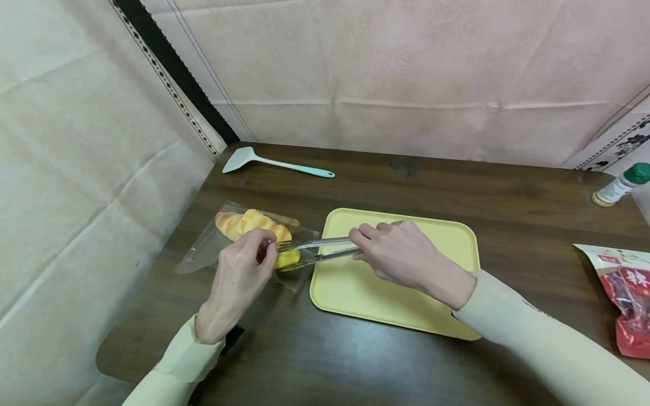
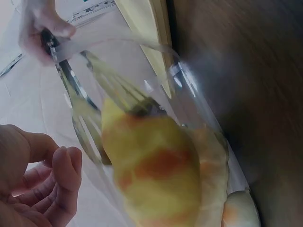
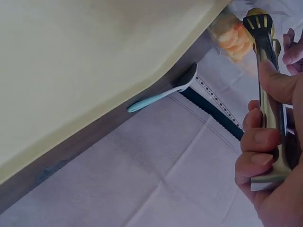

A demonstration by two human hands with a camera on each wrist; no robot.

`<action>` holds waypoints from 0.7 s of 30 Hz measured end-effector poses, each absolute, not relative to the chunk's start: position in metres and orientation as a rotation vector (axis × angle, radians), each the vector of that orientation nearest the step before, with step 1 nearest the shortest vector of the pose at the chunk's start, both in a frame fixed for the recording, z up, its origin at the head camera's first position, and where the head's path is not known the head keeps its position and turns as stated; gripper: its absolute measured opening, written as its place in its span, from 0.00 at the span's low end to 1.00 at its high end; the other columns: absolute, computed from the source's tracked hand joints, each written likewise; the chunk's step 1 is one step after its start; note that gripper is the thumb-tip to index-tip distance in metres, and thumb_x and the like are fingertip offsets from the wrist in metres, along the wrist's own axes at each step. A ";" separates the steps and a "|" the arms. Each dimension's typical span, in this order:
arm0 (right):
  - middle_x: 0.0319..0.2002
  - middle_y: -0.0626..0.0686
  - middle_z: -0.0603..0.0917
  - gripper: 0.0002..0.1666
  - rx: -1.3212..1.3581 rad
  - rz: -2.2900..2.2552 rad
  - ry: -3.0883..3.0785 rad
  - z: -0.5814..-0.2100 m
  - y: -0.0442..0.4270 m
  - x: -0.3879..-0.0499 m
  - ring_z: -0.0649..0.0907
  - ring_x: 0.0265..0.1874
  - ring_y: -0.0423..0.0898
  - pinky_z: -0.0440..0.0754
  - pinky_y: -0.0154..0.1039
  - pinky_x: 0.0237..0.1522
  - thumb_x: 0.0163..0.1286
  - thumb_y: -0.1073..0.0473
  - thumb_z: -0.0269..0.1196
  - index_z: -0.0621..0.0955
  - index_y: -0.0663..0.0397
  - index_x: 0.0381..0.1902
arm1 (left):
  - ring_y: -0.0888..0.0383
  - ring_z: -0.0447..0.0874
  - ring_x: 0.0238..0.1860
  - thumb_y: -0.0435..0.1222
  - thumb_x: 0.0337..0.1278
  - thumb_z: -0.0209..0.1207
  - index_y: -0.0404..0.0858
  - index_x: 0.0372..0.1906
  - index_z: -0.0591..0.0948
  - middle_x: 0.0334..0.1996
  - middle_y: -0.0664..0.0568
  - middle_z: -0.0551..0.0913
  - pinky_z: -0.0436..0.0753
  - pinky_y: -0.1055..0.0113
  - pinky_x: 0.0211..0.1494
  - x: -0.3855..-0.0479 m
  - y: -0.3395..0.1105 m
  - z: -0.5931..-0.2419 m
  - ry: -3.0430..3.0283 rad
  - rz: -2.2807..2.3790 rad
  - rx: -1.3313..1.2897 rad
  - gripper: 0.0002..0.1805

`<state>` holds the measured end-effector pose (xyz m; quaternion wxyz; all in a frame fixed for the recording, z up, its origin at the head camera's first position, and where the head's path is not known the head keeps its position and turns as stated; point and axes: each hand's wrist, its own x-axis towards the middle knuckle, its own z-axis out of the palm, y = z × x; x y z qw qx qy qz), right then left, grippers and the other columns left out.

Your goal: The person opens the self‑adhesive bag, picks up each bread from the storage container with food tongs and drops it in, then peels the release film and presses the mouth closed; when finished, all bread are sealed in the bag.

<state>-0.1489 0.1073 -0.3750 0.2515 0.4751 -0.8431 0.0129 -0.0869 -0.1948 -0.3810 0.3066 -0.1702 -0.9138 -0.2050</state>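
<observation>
With thumb and fingertips, my left hand (image 1: 236,276) pinches the edge of a clear plastic bag (image 1: 200,254). Several striped golden bread rolls (image 1: 261,223) lie in the bag on the table's left side. My right hand (image 1: 401,256) grips metal tongs (image 1: 325,242) around their arms, also seen in the right wrist view. The slotted tong heads reach into the bag's mouth, one on either side of a yellow bread roll (image 2: 156,161). Whether both heads press on this roll is hard to tell through the blurred plastic. The pale yellow tray (image 1: 365,293) lies beneath the right hand.
A light-blue spatula (image 1: 294,165) lies behind the bag near the table's back edge. At the far right stand a green-capped bottle (image 1: 616,189) and a red-and-white food package (image 1: 632,299). Cloth-covered walls (image 1: 416,73) border the table at the back and left.
</observation>
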 end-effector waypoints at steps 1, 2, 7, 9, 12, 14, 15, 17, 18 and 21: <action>0.25 0.45 0.78 0.18 1.299 0.032 -2.282 -0.374 0.105 -0.151 0.74 0.16 0.45 0.63 0.35 0.15 0.70 0.48 0.76 0.79 0.51 0.41 | 0.57 0.82 0.25 0.20 0.57 0.68 0.32 0.38 0.83 0.27 0.45 0.86 0.83 0.64 0.27 -0.087 -0.194 -0.381 -2.414 -0.547 -0.457 0.08; 0.25 0.45 0.77 0.18 1.302 0.031 -2.273 -0.373 0.102 -0.153 0.73 0.15 0.44 0.62 0.35 0.15 0.70 0.48 0.75 0.79 0.51 0.40 | 0.58 0.82 0.25 0.20 0.56 0.68 0.32 0.38 0.83 0.26 0.46 0.86 0.83 0.65 0.27 -0.087 -0.194 -0.381 -2.409 -0.549 -0.461 0.09; 0.24 0.45 0.77 0.20 1.311 0.003 -2.234 -0.370 0.091 -0.161 0.70 0.15 0.44 0.61 0.35 0.15 0.70 0.45 0.75 0.78 0.50 0.39 | 0.59 0.82 0.25 0.20 0.56 0.69 0.33 0.38 0.83 0.26 0.47 0.85 0.82 0.67 0.27 -0.087 -0.191 -0.382 -2.384 -0.556 -0.495 0.09; 0.25 0.44 0.78 0.21 1.313 -0.010 -2.221 -0.369 0.087 -0.163 0.71 0.15 0.43 0.62 0.35 0.15 0.70 0.43 0.75 0.79 0.50 0.39 | 0.60 0.81 0.24 0.20 0.56 0.69 0.33 0.37 0.83 0.26 0.47 0.85 0.81 0.68 0.26 -0.086 -0.190 -0.382 -2.377 -0.554 -0.501 0.09; 0.27 0.43 0.81 0.20 1.316 -0.027 -2.202 -0.368 0.080 -0.165 0.73 0.15 0.43 0.65 0.35 0.16 0.69 0.43 0.76 0.81 0.49 0.42 | 0.60 0.81 0.24 0.20 0.56 0.69 0.33 0.37 0.83 0.26 0.48 0.85 0.80 0.68 0.26 -0.086 -0.189 -0.382 -2.375 -0.559 -0.498 0.08; 0.29 0.42 0.83 0.20 1.320 -0.034 -2.194 -0.367 0.076 -0.166 0.75 0.16 0.43 0.67 0.36 0.16 0.69 0.42 0.75 0.81 0.49 0.43 | 0.60 0.81 0.24 0.20 0.56 0.69 0.33 0.37 0.83 0.26 0.47 0.85 0.81 0.68 0.25 -0.086 -0.188 -0.382 -2.380 -0.563 -0.493 0.08; 0.30 0.41 0.84 0.20 1.321 -0.035 -2.192 -0.366 0.074 -0.166 0.76 0.16 0.43 0.67 0.36 0.16 0.70 0.42 0.75 0.82 0.49 0.43 | 0.60 0.82 0.24 0.20 0.56 0.69 0.33 0.37 0.83 0.26 0.47 0.86 0.81 0.68 0.25 -0.086 -0.187 -0.382 -2.384 -0.566 -0.490 0.08; 0.32 0.40 0.85 0.19 1.327 -0.032 -2.196 -0.366 0.070 -0.167 0.78 0.17 0.44 0.68 0.36 0.16 0.70 0.43 0.75 0.82 0.48 0.43 | 0.60 0.82 0.24 0.21 0.56 0.70 0.33 0.37 0.83 0.26 0.47 0.86 0.81 0.68 0.26 -0.086 -0.186 -0.382 -2.390 -0.571 -0.485 0.08; 0.32 0.40 0.85 0.19 1.332 -0.032 -2.200 -0.365 0.069 -0.168 0.78 0.17 0.44 0.68 0.36 0.16 0.70 0.43 0.74 0.82 0.48 0.43 | 0.60 0.83 0.24 0.21 0.56 0.70 0.33 0.37 0.84 0.26 0.47 0.86 0.81 0.68 0.26 -0.086 -0.185 -0.381 -2.392 -0.576 -0.482 0.09; 0.30 0.40 0.82 0.17 1.350 -0.040 -2.213 -0.366 0.064 -0.170 0.78 0.17 0.45 0.68 0.37 0.16 0.69 0.45 0.75 0.81 0.48 0.42 | 0.59 0.84 0.25 0.21 0.56 0.71 0.33 0.37 0.84 0.27 0.47 0.87 0.82 0.68 0.27 -0.086 -0.183 -0.381 -2.393 -0.593 -0.471 0.09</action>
